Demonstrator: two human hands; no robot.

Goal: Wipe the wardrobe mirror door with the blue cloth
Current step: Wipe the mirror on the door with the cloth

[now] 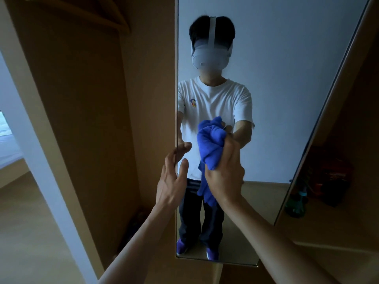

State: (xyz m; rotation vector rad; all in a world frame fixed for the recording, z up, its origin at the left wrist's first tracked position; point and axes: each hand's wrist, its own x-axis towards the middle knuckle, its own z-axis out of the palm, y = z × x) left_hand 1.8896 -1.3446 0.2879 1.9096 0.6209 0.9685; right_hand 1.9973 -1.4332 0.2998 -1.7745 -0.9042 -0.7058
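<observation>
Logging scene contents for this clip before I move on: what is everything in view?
mirror door: one, silvered glass, centre, reflecting the person
blue cloth: one, blue, bunched against the mirror
wardrobe panel: one, tan wood, left of the mirror
white frame: one, white, far left
bottle: one, green, low, right of the mirror
dim item: one, dark red, above the bottle, too dark to identify
left hand: one, fingers straight, at the mirror's left edge
right hand: one, grips the blue cloth

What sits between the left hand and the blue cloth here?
Head view: only bare mirror glass separates left hand from blue cloth.
</observation>
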